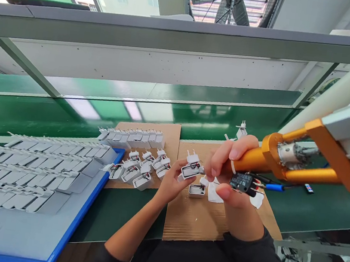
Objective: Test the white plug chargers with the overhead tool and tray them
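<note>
My left hand [174, 183] holds a small white plug housing [190, 168], its open side with dark and red wires facing up. My right hand [237, 170] is wrapped round an orange metal tool [255, 159] with a black switch [242, 182] on its side. The tool's tip points at the right edge of the held housing; my fingers partly hide it. Below, another open white housing [197, 190] lies on the cardboard [195, 220], beside a scrap of white material [215, 194]. Several open housings with wires [142, 179] stand left of my left hand.
A blue-edged tray [80, 217] at the left bears rows of white housings [35, 176]. Another row [135, 137] stands on cardboard behind. A white plug piece [242, 129] is beyond my right hand. A grey rail [161, 40] crosses above the green bench [320, 210].
</note>
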A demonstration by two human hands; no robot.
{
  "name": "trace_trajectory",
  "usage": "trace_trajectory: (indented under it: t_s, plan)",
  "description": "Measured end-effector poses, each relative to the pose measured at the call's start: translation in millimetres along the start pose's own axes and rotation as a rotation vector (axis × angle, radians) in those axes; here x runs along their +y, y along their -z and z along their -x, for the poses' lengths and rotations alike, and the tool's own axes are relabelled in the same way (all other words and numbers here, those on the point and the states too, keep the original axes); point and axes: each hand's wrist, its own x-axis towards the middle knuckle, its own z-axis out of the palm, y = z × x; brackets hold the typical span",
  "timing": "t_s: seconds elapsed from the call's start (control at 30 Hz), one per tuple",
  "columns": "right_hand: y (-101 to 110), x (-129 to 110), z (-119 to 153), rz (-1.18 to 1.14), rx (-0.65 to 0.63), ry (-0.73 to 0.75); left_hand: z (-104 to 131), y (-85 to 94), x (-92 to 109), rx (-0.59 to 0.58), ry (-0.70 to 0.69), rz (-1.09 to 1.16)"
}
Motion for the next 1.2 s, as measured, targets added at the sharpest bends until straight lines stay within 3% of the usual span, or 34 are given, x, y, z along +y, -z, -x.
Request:
trace_trajectory:
  t_s: [0.2, 0.37, 0.6, 1.2]
  plan:
    - [-10.8, 3.9, -2.8, -0.041, 0.022, 0.038, 2.2, -25.1, 13.2, 0.084, -0.005, 0.139]
    - [-15.5, 1.6, -9.9, -0.116, -0.001, 0.121, 2.9, -32.4, 18.1, 0.089, -0.095, 0.319]
    - [-12.0, 1.8, -8.0, -0.079, -0.024, 0.107, 1.5, -40.6, 21.1, 0.133, -0.189, 0.521]
    - [1.2, 1.0, 1.1, 0.006, -0.033, 0.072, 1.1, -46.8, 12.1, 0.154, -0.183, 0.495]
